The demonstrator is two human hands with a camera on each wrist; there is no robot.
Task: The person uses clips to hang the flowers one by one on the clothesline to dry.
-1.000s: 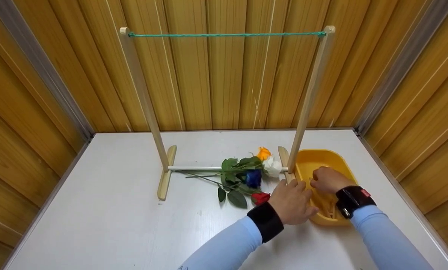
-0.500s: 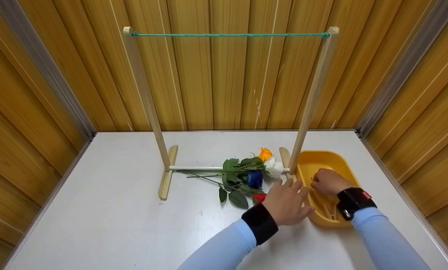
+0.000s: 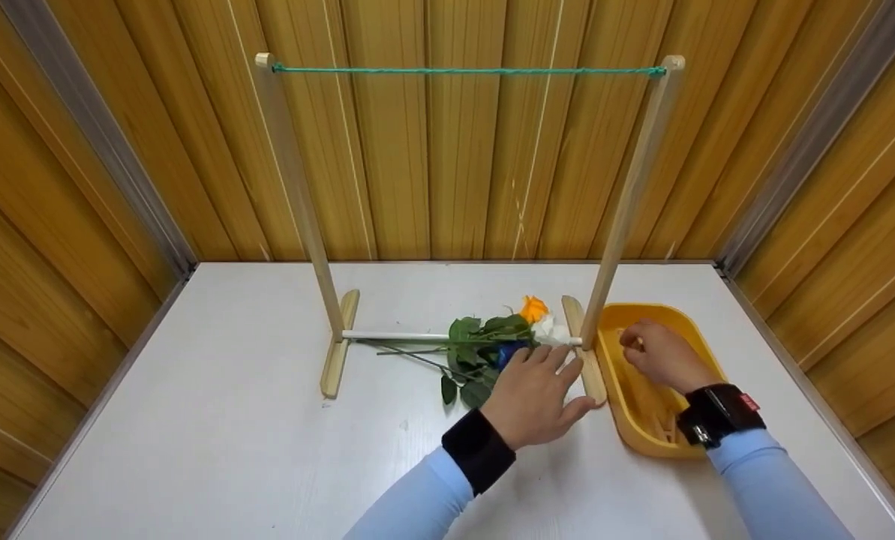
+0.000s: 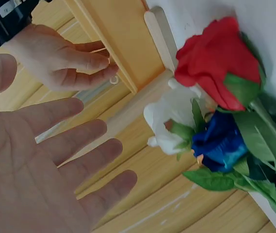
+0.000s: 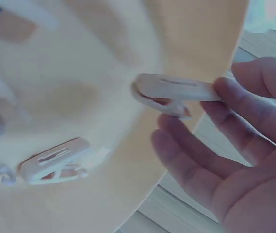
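Observation:
My right hand (image 3: 668,356) is over the yellow tray (image 3: 661,452), pinching a pale clothes peg (image 5: 171,87) by one end between thumb and fingers. Another clothes peg (image 5: 55,162) lies on the tray floor in the right wrist view. My left hand (image 3: 533,401) hovers with fingers spread and holds nothing. Near it lie a red rose (image 4: 215,63), a blue rose (image 4: 220,141) and a white rose (image 4: 169,119); behind them is an orange rose (image 3: 533,309). In the head view the left hand hides the red rose.
A wooden stand (image 3: 301,187) rises over the roses, with a green string (image 3: 462,71) tied taut between its post tops. A white rod (image 3: 394,336) joins its feet. The tray sits against the stand's right foot (image 3: 593,379). Wood-pattern walls enclose the white table (image 3: 267,450).
My left hand has moved left, away from the tray and over the roses, its fingers spreading. My right hand has lifted slightly within the tray area with the clothes peg.

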